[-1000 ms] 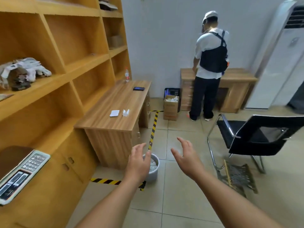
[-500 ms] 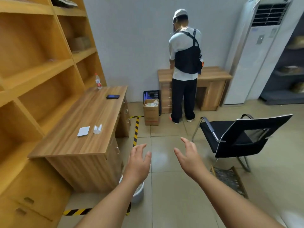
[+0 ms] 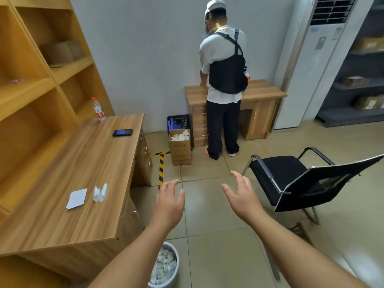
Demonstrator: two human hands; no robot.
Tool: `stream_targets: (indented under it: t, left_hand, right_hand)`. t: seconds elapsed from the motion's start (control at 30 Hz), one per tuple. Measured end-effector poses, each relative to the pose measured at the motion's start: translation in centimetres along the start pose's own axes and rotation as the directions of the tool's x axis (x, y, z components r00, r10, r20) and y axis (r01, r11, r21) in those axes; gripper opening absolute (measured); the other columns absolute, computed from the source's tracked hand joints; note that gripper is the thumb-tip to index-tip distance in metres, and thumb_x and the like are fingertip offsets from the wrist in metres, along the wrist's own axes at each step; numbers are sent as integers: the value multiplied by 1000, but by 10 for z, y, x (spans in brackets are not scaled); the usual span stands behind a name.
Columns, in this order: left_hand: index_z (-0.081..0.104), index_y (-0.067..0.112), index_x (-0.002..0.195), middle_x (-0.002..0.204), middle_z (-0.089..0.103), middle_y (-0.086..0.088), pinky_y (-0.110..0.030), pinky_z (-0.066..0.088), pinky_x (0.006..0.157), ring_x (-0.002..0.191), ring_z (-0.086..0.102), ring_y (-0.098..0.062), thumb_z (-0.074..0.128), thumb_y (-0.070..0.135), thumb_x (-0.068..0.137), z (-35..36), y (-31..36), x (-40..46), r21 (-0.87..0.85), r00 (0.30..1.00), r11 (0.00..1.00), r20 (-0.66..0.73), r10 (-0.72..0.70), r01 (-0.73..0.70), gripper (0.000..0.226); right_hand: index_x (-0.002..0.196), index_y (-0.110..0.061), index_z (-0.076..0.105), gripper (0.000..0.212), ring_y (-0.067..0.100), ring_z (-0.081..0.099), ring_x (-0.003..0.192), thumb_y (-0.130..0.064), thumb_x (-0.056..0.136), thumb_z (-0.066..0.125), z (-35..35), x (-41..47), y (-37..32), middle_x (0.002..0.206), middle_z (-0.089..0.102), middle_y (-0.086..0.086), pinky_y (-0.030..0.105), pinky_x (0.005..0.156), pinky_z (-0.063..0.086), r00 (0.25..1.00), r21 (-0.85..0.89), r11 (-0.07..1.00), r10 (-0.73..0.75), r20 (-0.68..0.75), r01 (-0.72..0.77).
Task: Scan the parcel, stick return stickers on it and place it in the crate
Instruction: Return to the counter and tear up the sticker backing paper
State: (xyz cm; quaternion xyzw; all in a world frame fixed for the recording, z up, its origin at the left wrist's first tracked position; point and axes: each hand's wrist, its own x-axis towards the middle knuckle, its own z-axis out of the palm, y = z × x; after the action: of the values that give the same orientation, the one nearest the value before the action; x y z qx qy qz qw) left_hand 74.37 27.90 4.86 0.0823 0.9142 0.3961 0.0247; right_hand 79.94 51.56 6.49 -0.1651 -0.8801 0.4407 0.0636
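Note:
My left hand (image 3: 169,204) and my right hand (image 3: 242,196) are held out in front of me over the tiled floor, fingers loosely spread, both empty. A white sheet of stickers (image 3: 76,198) and a small clear wrapper (image 3: 100,192) lie on the wooden desk (image 3: 62,225) to my left. A dark blue crate (image 3: 178,122) stands against the far wall, with an open cardboard box (image 3: 180,147) of white items in front of it. Brown parcels (image 3: 366,102) sit on the grey shelves at the far right.
A person in a white cap (image 3: 224,80) stands with their back to me at a second desk (image 3: 261,94). A black chair (image 3: 301,179) is to my right. A grey bin of paper scraps (image 3: 166,267) sits by the near desk. A phone (image 3: 122,132) and a bottle (image 3: 98,110) are on the near desk.
My view has swung right and moved forward along the desk; the shelf scale and wrapped bundle have left view. Both hands stay raised and empty.

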Motion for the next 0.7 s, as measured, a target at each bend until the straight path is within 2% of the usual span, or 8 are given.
stream_targets:
  t: [0.17, 0.33, 0.7]
  left_hand:
    - [37, 34, 151, 156, 36, 11, -36, 36, 113, 143, 35, -11, 43, 43, 105, 17, 1, 82, 21, 1000, 1000, 1, 7, -7, 48]
    - [37, 34, 151, 157, 36, 12, -40, 38, 117, 144, 35, -12, 42, 45, 105, 28, 9, 165, 69, 999, 997, -29, -22, 24, 48]
    - [38, 36, 150, 156, 36, 14, -39, 41, 112, 141, 37, -10, 42, 47, 103, 20, -2, 311, 56, 986, 990, -114, -125, 132, 48]
  right_hand:
    - [159, -30, 28, 64, 21, 36, 147, -47, 102, 53, 12, 87, -1, 163, 29, -3, 41, 116, 36, 999, -2, 1000, -10, 36, 10]
    - [159, -32, 26, 65, 23, 36, 147, -49, 102, 52, 15, 179, -4, 164, 28, -3, 46, 117, 38, 997, -28, 1000, -10, 73, 13]
    - [159, -34, 27, 65, 24, 35, 147, -49, 101, 53, 51, 348, -37, 164, 30, 0, 46, 117, 38, 986, -19, 1000, -13, 166, 16]
